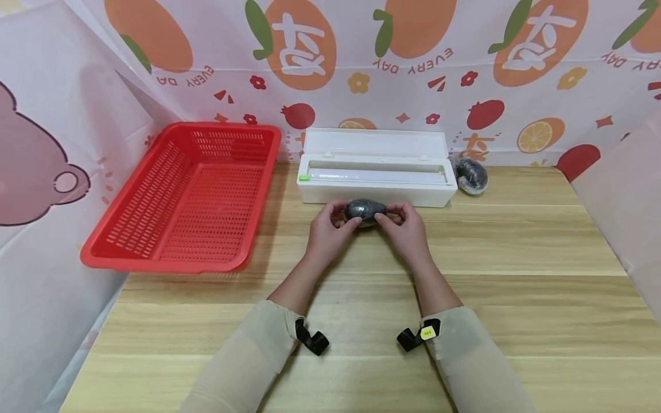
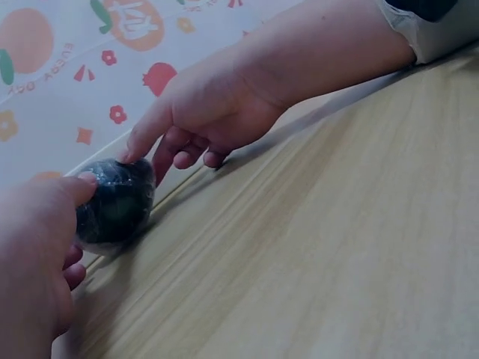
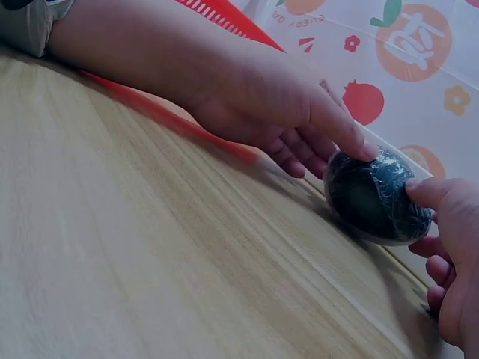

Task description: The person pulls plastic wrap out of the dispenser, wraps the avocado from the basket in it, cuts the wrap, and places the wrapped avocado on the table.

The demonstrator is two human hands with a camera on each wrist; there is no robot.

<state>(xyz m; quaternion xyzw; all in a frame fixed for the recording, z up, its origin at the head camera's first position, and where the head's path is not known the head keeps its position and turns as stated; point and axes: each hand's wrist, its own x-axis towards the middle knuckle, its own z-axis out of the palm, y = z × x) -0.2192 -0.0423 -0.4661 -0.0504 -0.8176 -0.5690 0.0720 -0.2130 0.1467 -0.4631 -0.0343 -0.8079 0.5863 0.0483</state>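
Left hand (image 1: 327, 229) and right hand (image 1: 404, 228) pinch the film-wrapped dark fruit (image 1: 365, 210) end to end, steadying it on the table (image 1: 516, 275) beside the film dispenser (image 1: 376, 172) near the table's rear edge.

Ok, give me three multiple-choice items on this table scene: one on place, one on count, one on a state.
1. Where does the red basket sit?
A. left of the white film dispenser
B. on top of it
C. right of it

2. How many dark wrapped avocados are in view?
A. one
B. two
C. four

3. How is the dispenser's lid?
A. shut
B. missing
C. open, standing up at the back

Answers:
1 A, the basket lies at the table's left side.
2 B, one wrapped avocado is pinched between the left hand and right hand, a second avocado lies by the dispenser's right end.
3 C, the roll slot is exposed.
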